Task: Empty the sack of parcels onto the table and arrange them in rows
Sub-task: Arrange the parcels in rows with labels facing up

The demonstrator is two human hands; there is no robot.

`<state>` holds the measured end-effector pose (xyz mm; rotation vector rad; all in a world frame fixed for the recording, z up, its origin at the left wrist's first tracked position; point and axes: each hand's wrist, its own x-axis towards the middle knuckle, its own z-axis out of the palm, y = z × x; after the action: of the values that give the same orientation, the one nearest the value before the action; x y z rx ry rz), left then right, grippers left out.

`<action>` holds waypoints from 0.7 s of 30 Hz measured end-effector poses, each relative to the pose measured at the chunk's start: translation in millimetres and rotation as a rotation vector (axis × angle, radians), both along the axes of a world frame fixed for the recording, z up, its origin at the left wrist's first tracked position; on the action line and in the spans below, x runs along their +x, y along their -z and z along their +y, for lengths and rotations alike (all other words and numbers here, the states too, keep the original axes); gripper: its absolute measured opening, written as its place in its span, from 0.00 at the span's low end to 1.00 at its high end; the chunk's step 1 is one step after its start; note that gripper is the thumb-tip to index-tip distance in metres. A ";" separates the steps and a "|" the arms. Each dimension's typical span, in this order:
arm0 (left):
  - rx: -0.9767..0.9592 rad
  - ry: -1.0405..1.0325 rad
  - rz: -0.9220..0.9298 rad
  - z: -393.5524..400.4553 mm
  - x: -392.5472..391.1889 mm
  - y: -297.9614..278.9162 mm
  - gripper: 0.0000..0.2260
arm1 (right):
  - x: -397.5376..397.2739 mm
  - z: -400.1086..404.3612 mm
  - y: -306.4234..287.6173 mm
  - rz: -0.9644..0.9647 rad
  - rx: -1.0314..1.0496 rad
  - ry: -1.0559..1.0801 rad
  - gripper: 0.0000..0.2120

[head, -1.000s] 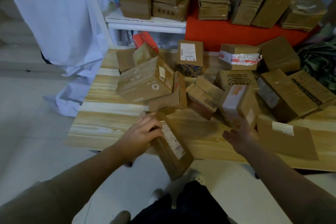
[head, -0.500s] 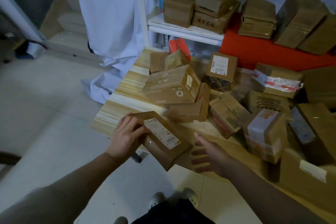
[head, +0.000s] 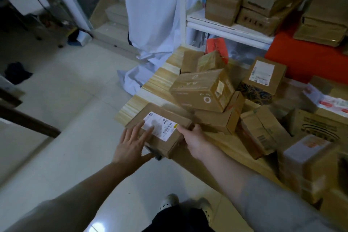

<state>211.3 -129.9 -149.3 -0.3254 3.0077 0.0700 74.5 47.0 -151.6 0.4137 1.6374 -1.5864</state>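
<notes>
Labelled parcel [head: 160, 130], counter [head: 131, 108] corner | left hand [head: 131, 142] flat on top, fingers straight | right hand [head: 194, 138] clamped on its side | parcel heap [head: 203, 92] just beyond.

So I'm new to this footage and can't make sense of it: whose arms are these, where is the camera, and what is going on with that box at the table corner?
There is no machine here. The camera sits on a person's head and looks forward and down, so the two arms coming in from the bottom are that person's own.

The left hand lies with straight fingers on top of a flat cardboard parcel with a white shipping label. The right hand grips the parcel's right end, thumb on top. The parcel rests at the near left corner of a wooden table.

Behind it, more brown parcels lie in a loose pile, not in rows; the largest one leans tilted on others. More boxes sit on a white shelf beyond. The person's shoes show on the tiled floor below.
</notes>
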 end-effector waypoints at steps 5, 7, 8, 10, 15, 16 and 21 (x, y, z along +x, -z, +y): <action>0.131 -0.173 -0.219 13.9 -25.3 5.2 0.35 | -4.8 -4.6 -15.2 0.001 -0.009 -0.147 0.32; 0.213 -0.179 -0.280 17.8 -31.5 9.3 0.33 | 0.3 10.1 -14.2 0.157 0.164 -0.261 0.28; 0.239 -0.175 -0.293 18.8 -34.7 10.7 0.32 | 2.9 17.5 -15.4 0.238 0.223 -0.294 0.26; 0.269 -0.170 -0.308 17.6 -43.0 10.8 0.32 | 2.8 29.9 -21.5 0.394 0.243 -0.295 0.20; 0.280 -0.190 -0.322 -5.6 -64.1 12.3 0.29 | -31.1 45.6 -64.8 0.997 0.332 -0.129 0.21; 0.275 -0.190 -0.324 -8.6 -66.4 10.9 0.28 | -43.6 48.4 -72.6 1.085 0.400 -0.102 0.25; 0.303 -0.338 -0.240 10.2 -74.8 -7.5 0.22 | -110.2 60.7 -82.7 1.018 0.731 -0.298 0.59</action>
<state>136.6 -119.7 -141.9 -0.7431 2.6243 0.4727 -35.8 107.7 -68.9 -0.3681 2.8853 -0.9262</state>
